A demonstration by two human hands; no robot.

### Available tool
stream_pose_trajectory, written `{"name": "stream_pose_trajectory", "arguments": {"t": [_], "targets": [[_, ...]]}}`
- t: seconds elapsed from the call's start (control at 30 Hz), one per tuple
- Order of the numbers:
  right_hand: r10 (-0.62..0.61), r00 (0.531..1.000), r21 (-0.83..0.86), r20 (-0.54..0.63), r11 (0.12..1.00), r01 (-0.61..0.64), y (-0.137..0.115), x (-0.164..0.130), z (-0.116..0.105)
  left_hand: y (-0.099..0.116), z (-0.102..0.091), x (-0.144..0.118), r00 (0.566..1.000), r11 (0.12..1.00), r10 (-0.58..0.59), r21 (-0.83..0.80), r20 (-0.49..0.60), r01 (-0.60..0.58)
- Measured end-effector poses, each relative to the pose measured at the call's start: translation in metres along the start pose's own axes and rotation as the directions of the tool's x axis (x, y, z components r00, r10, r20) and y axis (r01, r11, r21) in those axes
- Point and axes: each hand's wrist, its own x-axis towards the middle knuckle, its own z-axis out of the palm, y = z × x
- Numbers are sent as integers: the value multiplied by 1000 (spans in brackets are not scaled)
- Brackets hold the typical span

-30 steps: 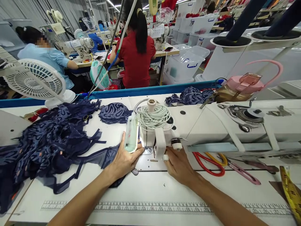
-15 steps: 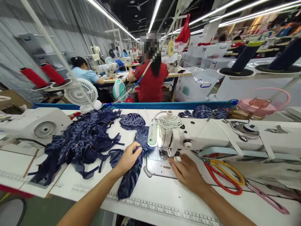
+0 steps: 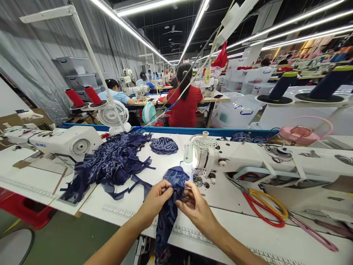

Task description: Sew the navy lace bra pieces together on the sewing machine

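Observation:
A navy patterned fabric piece [image 3: 176, 175], seemingly a sewn garment part, hangs from both hands over the table's front edge. My left hand [image 3: 157, 198] pinches its left side between thumb and fingers. On the other side, my right hand [image 3: 194, 200] grips the fabric's edge with bent fingers; part of that grip is hidden. Just right of the cloth stands the sewing machine [image 3: 205, 162], its needle area apart from the fabric. A folded patterned piece [image 3: 164, 145] lies behind my hands, and a heap of navy fabric pieces with straps [image 3: 116, 158] is to the left.
Scissors with red and yellow handles [image 3: 264, 206] and a pink-handled tool [image 3: 314, 232] lie at right. A second sewing machine [image 3: 68, 141] stands left. A white fan [image 3: 113, 115] and thread cones [image 3: 84, 96] are behind. Co-workers [image 3: 185, 105] sit ahead.
The fabric has come away from the needle area toward me. My right hand has left the machine plate and taken hold of the fabric beside my left hand. The view has tilted up.

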Motion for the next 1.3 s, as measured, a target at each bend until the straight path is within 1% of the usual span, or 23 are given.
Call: {"name": "stream_pose_trajectory", "arguments": {"t": [0.1, 0.17, 0.2, 0.23, 0.3, 0.33, 0.37, 0.4, 0.47, 0.53, 0.6, 0.73, 0.77, 0.8, 0.87, 0.93, 0.97, 1.0, 1.07, 1.17, 1.2, 1.23, 1.3], "targets": [[10, 1000, 80, 4, 997, -10, 2, 0, 6, 5, 0, -8, 989, 958, 139, 259, -47, -122], [-13, 1000, -6, -5, 1000, 13, -2, -3, 2, 8, -4, -15, 973, 896, 218, 410, -73, -170], [-58, 998, -110, -25, 992, 55, -6, -5, -1, 9, -5, -18, 965, 870, 247, 458, -82, -184], [-134, 990, -245, -47, 962, 119, -10, -6, -5, 10, -6, -22, 960, 850, 268, 489, -81, -196], [-330, 944, -501, -28, 822, 272, -17, -8, -11, 11, -8, -27, 954, 827, 296, 514, -53, -228], [-411, 912, -577, 3, 744, 337, -21, -8, -13, 11, -7, -28, 953, 823, 301, 515, -34, -241], [-467, 884, -613, 29, 690, 385, -24, -8, -15, 12, -6, -29, 955, 824, 298, 510, -18, -247], [-499, 866, -617, 41, 669, 415, -27, -7, -15, 12, -5, -30, 956, 831, 292, 500, -15, -245], [-500, 866, -551, 27, 715, 430, -31, -5, -16, 11, -3, -30, 962, 861, 271, 453, -29, -229], [-459, 888, -438, 26, 794, 422, -34, -3, -15, 11, 0, -28, 969, 900, 245, 378, -26, -218], [-427, 903, -358, 35, 838, 411, -34, -4, -15, 9, 3, -27, 973, 921, 230, 326, -14, -213], [-467, 884, -366, -12, 825, 430, -30, -5, -16, 6, 9, -24, 974, 914, 225, 355, -35, -198], [-452, 892, -359, -13, 835, 417, -29, -4, -17, 5, 10, -23, 976, 913, 214, 362, -39, -186], [-408, 913, -332, -6, 862, 383, -29, -4, -18, 5, 11, -22, 979, 916, 199, 362, -39, -172], [-253, 967, -243, 32, 937, 253, -30, -2, -20, 4, 12, -21, 987, 928, 160, 345, -29, -140], [-118, 990, -160, 80, 979, 130, -30, 0, -22, 3, 13, -18, 991, 943, 131, 311, -20, -119], [-94, 991, -147, 95, 983, 107, -29, 0, -22, 2, 13, -17, 992, 949, 126, 292, -15, -116], [-105, 990, -159, 97, 980, 119, -27, 0, -22, 0, 13, -16, 992, 954, 122, 278, -15, -113], [-213, 975, -247, 64, 943, 222, -22, -1, -21, -1, 13, -13, 992, 955, 127, 274, -19, -117], [-408, 912, -410, 49, 824, 391, -16, -2, -20, -2, 13, -12, 991, 942, 129, 316, -24, -115], [-428, 902, -429, 57, 805, 409, -16, -2, -19, -2, 13, -11, 992, 935, 125, 336, -19, -112], [-419, 905, -426, 66, 809, 406, -16, -1, -20, -2, 13, -11, 993, 928, 121, 355, -11, -110], [-339, 937, -367, 81, 864, 344, -17, 1, -21, -2, 13, -12, 994, 911, 113, 400, 0, -104]]}}
